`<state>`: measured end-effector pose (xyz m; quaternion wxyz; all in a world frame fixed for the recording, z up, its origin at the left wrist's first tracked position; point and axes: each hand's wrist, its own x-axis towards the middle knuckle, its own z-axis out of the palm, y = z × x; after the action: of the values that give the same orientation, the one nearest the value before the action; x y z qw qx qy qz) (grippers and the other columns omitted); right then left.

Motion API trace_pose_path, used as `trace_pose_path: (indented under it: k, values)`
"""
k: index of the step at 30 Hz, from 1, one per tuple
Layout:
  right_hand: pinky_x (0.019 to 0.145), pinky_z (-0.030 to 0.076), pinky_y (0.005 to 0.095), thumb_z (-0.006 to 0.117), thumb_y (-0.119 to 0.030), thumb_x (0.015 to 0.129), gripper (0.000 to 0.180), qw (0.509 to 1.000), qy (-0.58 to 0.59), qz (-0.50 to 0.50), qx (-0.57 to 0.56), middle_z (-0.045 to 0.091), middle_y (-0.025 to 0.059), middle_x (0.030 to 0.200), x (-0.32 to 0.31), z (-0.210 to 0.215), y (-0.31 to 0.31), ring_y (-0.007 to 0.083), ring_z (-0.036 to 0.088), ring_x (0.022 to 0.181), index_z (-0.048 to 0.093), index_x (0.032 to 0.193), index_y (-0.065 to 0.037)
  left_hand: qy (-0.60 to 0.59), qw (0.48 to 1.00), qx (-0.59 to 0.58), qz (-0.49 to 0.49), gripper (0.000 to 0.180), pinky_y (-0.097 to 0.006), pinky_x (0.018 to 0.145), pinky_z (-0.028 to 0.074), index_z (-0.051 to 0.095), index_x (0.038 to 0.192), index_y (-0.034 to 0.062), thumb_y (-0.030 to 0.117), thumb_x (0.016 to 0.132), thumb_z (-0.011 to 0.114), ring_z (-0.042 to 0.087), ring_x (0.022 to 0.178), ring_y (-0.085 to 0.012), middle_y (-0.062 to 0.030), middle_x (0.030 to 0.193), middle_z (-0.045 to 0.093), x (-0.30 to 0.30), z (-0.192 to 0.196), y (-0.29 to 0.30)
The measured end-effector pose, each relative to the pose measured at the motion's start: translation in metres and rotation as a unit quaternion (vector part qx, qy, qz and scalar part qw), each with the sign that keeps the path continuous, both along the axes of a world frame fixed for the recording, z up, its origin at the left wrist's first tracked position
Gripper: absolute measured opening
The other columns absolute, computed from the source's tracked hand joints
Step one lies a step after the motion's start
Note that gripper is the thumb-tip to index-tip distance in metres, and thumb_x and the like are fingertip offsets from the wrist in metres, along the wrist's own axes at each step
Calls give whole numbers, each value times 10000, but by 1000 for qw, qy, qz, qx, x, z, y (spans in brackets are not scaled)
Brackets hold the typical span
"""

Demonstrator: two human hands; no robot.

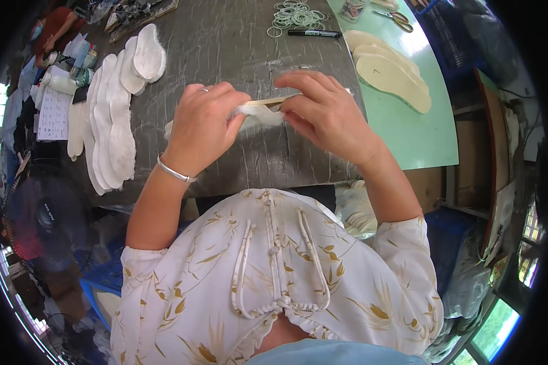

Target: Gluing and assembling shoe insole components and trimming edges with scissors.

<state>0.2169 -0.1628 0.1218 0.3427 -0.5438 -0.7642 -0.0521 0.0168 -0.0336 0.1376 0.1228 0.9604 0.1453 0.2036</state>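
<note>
Above the dark tabletop, my left hand (206, 118) and my right hand (324, 109) hold a white fleecy insole (263, 115) between them. A pale cream strip or edge runs along its far side; I cannot tell if it is a second layer. The fingers of my left hand are closed round its left end, and part of the insole shows beyond that hand. My right thumb and fingers pinch its right end. To the left lie overlapping white fleecy insoles (106, 125) in a row, with more fluffy insoles (147, 55) at the far end.
Pale green rubber bands (295, 15) and a black marker (315, 33) lie at the back. On the green board (417, 143) at right are cream insole shapes (396, 82) and scissors (402, 21). A fan (45, 213) stands at left; another person (61, 27) is at far left.
</note>
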Motion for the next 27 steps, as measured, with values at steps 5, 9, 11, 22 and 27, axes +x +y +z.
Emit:
trace_pose_path:
  k: [5, 9, 11, 22, 27]
  values:
    - [692, 526, 341, 724, -30, 748, 132, 998, 61, -30, -16, 665, 52, 973, -1, -9, 2, 244, 651, 803, 607, 806, -54, 8, 1000, -4, -3, 187, -362, 756, 396, 693, 945, 89, 59, 761, 680, 591, 758, -242, -42, 816, 625, -3, 0, 0]
    - [636, 528, 320, 726, -29, 744, 132, 998, 60, -22, 11, 670, 43, 964, -2, -12, 5, 224, 655, 739, 610, 803, -52, -3, 1000, -4, -8, 187, -360, 749, 394, 690, 946, 85, 59, 761, 679, 588, 754, -245, -43, 803, 617, -3, -2, 3]
    - [634, 530, 321, 718, -51, 752, 130, 998, 55, -31, 15, 660, 38, 943, -4, -13, 5, 222, 649, 737, 596, 796, -59, 2, 1000, -8, -5, 183, -360, 749, 394, 688, 945, 84, 61, 764, 678, 588, 754, -246, -44, 805, 617, -3, -2, 4]
    - [577, 510, 307, 718, -82, 754, 162, 995, -1, -54, 90, 614, 20, 874, -11, -25, 11, 191, 625, 690, 574, 827, -72, -3, 999, -17, -37, 399, -346, 774, 423, 624, 1167, 66, 162, 791, 718, 607, 828, -250, -65, 952, 647, 14, -3, -8]
    - [567, 508, 303, 723, -90, 746, 165, 993, -9, -69, 94, 614, 14, 869, -13, -29, 9, 175, 620, 685, 579, 826, -76, 8, 999, -35, -18, 193, -375, 727, 442, 685, 969, 102, 156, 785, 697, 617, 771, -250, -43, 836, 637, 25, -16, -7]
